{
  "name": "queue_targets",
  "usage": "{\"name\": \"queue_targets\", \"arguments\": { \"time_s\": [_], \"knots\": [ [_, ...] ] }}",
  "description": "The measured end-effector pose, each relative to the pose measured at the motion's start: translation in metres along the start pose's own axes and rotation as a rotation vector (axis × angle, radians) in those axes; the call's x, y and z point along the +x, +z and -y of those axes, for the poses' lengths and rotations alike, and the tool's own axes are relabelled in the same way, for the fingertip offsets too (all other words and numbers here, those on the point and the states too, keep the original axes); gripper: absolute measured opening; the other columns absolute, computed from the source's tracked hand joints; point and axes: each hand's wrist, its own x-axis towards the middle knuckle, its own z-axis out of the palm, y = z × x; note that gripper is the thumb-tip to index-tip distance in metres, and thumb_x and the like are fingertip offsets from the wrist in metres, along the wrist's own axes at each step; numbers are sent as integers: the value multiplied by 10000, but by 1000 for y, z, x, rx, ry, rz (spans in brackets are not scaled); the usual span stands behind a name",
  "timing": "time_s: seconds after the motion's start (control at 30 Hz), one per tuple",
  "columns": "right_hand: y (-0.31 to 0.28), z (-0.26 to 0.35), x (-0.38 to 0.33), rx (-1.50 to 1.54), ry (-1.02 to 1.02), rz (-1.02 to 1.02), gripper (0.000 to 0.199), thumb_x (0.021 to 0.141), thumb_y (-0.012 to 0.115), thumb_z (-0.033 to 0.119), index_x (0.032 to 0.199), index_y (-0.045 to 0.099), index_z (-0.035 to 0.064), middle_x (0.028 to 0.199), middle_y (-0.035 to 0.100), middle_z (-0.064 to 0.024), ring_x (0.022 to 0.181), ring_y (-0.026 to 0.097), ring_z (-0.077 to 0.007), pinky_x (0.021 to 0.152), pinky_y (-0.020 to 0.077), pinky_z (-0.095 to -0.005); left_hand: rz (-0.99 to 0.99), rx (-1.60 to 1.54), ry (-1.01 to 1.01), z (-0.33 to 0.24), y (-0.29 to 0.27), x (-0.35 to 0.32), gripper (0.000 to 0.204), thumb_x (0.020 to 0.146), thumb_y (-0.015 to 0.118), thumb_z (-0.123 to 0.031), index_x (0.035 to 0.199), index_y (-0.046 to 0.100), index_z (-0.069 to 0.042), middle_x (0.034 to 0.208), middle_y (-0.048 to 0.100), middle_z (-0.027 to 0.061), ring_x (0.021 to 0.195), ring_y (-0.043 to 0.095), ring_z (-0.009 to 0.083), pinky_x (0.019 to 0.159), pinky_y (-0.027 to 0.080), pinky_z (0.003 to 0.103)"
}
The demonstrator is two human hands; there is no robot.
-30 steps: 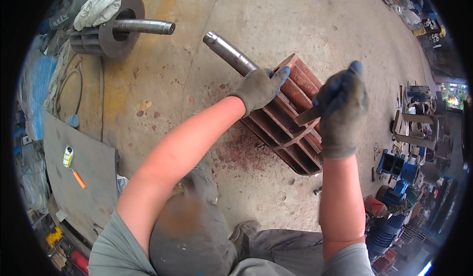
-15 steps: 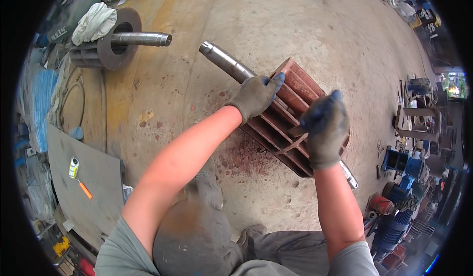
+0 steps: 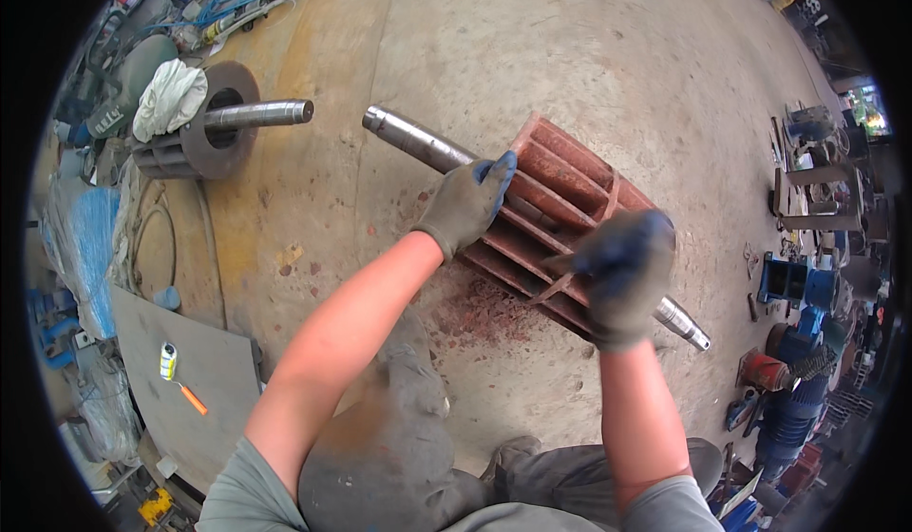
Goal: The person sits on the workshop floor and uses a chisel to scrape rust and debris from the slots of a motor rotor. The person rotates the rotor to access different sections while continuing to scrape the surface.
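Our right hand [image 3: 619, 275] slides down toward 5 o'clock, gripping a scraper on the rusty rotor [image 3: 570, 199]; our left hand [image 3: 465, 207] lies flat, steadying it.

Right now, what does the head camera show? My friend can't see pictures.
Two gloved hands work on a rusty red finned rotor lying on a concrete floor: the left hand steadies it, the right hand rests at its near edge. A steel shaft runs through it.

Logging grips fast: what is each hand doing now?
Left hand: open, resting on the rusty red finned rotor.
Right hand: blurred at the rotor's near end; grip cannot be told.
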Motion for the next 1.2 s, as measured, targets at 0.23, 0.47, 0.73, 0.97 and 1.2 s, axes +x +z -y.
{"name": "queue_targets", "arguments": {
  "time_s": [0.23, 0.47, 0.73, 0.97, 1.2],
  "knots": [
    [4, 1, -4, 292, -21, -89, 528, 1211, 415, 478, 867, 519, 92, 669, 451, -38, 533, 484, -175, 477, 466, -344, -49, 3, 64, 7, 2, -13, 815, 1136, 475, -720, 948, 687, 44, 807, 663, 256, 794, 623, 434, 860, 535, 518],
    [-7, -9, -22, -1, -19, 143, 600, 1162, 509, 583, 865, 517, 62, 718, 498, -48, 571, 471, -158, 542, 464, -344, -15, -7, 26, 6, 0, -13, 811, 1129, 484, -728, 941, 693, 32, 793, 661, 227, 793, 643, 394, 850, 540, 506],
    [-10, -28, -38, -375, -225, 327, 314, 1010, 601, 257, 787, 621, 37, 708, 612, -92, 609, 597, -200, 572, 494, -326, -31, 28, -21, 6, 4, 1, 838, 1105, 475, -771, 1033, 765, 12, 868, 731, 282, 908, 721, 500, 885, 547, 546],
    [14, -32, -48, -775, -502, 589, 190, 696, 840, 200, 812, 708, 128, 805, 646, -85, 680, 643, -316, 600, 496, -447, -57, 72, -8, -8, 4, 8, 810, 1129, 486, -720, 939, 736, 27, 818, 682, 284, 795, 658, 455, 814, 532, 543],
    [27, -33, -58, -660, -670, 570, 158, 720, 832, 189, 778, 703, 117, 768, 634, -75, 639, 630, -303, 586, 500, -424, -99, 51, 41, -3, 6, 6, 844, 1131, 473, -730, 917, 686, 57, 801, 641, 257, 779, 588, 397, 832, 527, 503]
  ]
}}
